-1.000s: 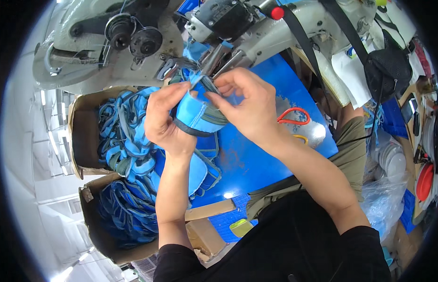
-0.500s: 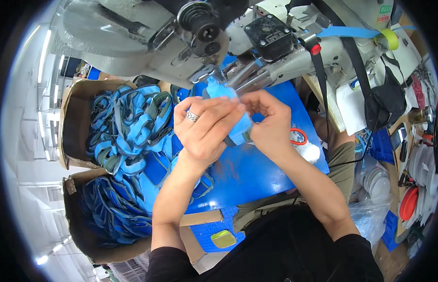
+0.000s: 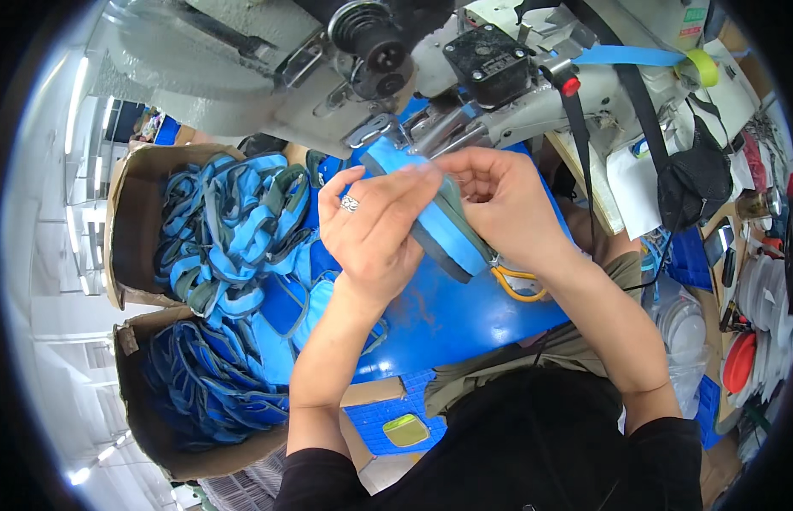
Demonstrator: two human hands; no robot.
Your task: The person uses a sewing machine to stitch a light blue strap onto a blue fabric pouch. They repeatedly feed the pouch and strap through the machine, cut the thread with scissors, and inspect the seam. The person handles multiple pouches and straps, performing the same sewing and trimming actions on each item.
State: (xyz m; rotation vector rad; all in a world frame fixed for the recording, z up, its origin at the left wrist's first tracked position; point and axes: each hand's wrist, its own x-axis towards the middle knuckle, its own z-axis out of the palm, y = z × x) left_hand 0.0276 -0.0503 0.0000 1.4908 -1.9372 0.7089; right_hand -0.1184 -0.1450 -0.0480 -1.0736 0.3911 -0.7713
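Note:
A blue fabric piece (image 3: 448, 234) with dark grey edging slants below the sewing head, its upper end close to the metal presser foot (image 3: 378, 132). My left hand (image 3: 375, 217), wearing a ring, is closed on the piece from its left side. My right hand (image 3: 507, 200) is closed at the right edge of the same piece, thumb and fingers together; the fingertips are partly hidden. Beside my right wrist, an orange-yellow handle loop (image 3: 520, 295), apparently of scissors, shows on the blue table (image 3: 413, 328); the rest of it is covered.
Left of the table, one cardboard box (image 3: 124, 226) holds tangled blue and grey strips (image 3: 235, 230); a nearer box (image 3: 137, 400) holds darker blue pieces (image 3: 209, 383). Blue tape (image 3: 631, 56) runs across the machine at upper right. A black pouch (image 3: 696, 183) hangs at the right.
The fabric piece now stretches out longer toward the lower right. My right hand has shifted slightly right. An orange-yellow loop shows by my wrist, where a red-orange handle showed farther right before.

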